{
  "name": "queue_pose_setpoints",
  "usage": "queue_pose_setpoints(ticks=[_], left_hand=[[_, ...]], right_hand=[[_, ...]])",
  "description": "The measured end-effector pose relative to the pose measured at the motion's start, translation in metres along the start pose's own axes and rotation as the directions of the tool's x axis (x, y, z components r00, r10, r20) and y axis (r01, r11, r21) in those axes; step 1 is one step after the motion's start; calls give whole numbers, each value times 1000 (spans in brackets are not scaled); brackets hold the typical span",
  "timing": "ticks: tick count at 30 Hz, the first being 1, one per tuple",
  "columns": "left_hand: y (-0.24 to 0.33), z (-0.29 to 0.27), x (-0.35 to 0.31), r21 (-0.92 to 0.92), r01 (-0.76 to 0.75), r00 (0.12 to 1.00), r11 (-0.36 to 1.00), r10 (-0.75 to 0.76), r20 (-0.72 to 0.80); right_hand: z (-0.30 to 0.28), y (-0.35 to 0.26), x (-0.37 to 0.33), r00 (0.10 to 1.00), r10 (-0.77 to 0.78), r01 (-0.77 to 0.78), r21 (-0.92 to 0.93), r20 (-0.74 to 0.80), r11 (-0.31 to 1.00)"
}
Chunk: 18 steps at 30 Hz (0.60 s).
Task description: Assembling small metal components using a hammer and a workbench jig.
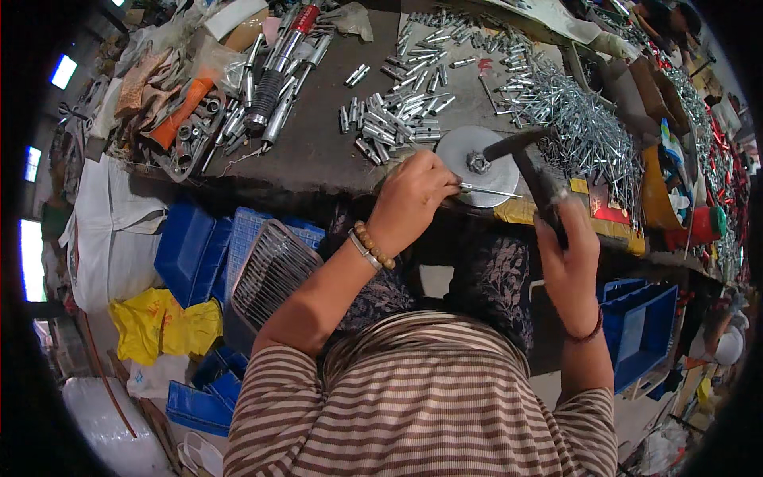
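Note:
My left hand (412, 195) is at the bench's front edge, its fingers pinched on a thin silver metal rod (494, 191). The rod points right across the near part of a round grey metal disc (455, 151). A small raised hub (478, 163) stands on the disc. My right hand (571, 262) is closed round the handle of a dark hammer (517, 144). Its head hangs over the disc's right side, close to the hub. I cannot tell whether the head touches anything. The rod's left end is hidden in my fingers.
Short silver metal tubes (397, 119) lie loose behind the disc. A heap of thin metal pins (580, 111) spreads to the right. Larger tools and an orange-handled piece (187, 107) crowd the left. Blue bins (191, 246) stand below the bench, beside a yellow bag (164, 324).

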<state>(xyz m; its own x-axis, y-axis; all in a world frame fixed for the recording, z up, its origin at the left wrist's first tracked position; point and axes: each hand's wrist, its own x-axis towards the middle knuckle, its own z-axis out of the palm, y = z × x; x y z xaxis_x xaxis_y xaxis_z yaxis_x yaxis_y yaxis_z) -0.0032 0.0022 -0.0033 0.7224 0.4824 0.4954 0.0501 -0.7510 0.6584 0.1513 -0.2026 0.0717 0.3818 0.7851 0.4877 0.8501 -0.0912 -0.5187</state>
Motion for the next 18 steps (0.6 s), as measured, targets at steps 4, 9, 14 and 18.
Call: queue_pose_setpoints(ticks=[4,9,14,18], left_hand=[[1,0,4,-2,-15,1000,1000,15,10],[3,0,0,0,2,1000,1000,-2,-13],[6,0,-4,7,17,1000,1000,-17,0],[23,8,-19,42,37,975,998,-27,-222]], right_hand=[[17,43,18,967,209,-242,263,146,934],[27,25,25,977,-176,211,-403,123,890],[41,9,-5,983,5,64,-371,184,926],[42,5,-19,912,196,-227,45,361,973]])
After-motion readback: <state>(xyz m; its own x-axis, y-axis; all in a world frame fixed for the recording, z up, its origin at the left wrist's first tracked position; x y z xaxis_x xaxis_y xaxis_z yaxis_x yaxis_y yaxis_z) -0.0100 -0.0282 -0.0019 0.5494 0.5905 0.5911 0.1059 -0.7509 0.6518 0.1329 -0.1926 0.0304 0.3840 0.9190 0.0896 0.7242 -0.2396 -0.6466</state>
